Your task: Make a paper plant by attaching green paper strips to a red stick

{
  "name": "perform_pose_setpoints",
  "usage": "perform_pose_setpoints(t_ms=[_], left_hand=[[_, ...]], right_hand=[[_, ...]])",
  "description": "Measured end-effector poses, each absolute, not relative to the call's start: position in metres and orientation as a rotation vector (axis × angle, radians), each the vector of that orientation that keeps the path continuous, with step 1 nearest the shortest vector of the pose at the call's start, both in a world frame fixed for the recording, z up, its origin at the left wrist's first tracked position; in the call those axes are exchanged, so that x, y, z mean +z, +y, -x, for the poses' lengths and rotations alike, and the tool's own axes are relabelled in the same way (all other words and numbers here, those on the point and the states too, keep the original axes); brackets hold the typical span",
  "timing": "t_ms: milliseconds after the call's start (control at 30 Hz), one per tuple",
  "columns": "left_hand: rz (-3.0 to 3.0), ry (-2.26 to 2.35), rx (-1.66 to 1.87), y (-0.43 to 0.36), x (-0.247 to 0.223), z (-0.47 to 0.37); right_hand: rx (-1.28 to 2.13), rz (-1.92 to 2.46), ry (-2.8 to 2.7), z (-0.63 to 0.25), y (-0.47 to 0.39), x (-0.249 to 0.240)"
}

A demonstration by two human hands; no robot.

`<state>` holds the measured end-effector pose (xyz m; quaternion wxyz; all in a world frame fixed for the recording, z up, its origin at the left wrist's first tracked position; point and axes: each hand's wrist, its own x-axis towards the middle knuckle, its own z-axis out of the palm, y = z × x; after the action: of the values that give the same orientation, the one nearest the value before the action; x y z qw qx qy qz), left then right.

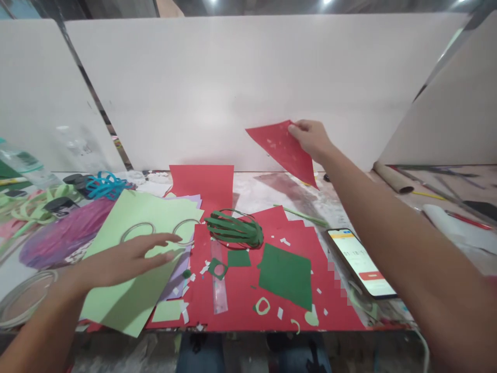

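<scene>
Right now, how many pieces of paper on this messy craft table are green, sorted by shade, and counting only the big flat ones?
Light green paper sheet, under the left hand: 1
Dark green paper square: 1
Small dark green paper rectangle: 1
Total: 3

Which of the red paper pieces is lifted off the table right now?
The triangular red scrap, pinched at its top corner by the right hand in front of the white partition. The other red sheets lie flat on the table.
</scene>
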<state>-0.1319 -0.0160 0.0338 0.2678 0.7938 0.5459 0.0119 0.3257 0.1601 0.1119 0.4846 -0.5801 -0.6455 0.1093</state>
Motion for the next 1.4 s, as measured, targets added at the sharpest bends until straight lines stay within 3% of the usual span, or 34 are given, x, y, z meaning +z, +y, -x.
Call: perform_pose_setpoints(t_ms=[233,400,667,967,1167,1400], left_hand=[[-2.036,1.245,0.861,0.029,0.078,0.051],[-1.878,0.933,1.12,0.067,0.091,-0.004],[-1.425,0.509,0.889,0.075,0.071,-0.071],[-1.33,0.344,0.532,0.063,0.065,-0.085],[-1.213,0.35,0.696,0.032,0.061,-0.077],[-1.301,0.275,0.665,0.009,0.07,-0.087]], right_hand=[[0.965,0.933,-1.556,-0.31,0.105,0.151],[1.241,0.885,-1.6,-0.297,0.067,0.156],[1.231,0.84,-1.557,-0.297,0.047,0.164],[1.135,0.89,-1.486,-0.319,0.045,0.171],[1.145,0.986,-1.459,-0.348,0.07,0.153],[0.787,1.172,-1.316,-0.338,0.078,0.148]])
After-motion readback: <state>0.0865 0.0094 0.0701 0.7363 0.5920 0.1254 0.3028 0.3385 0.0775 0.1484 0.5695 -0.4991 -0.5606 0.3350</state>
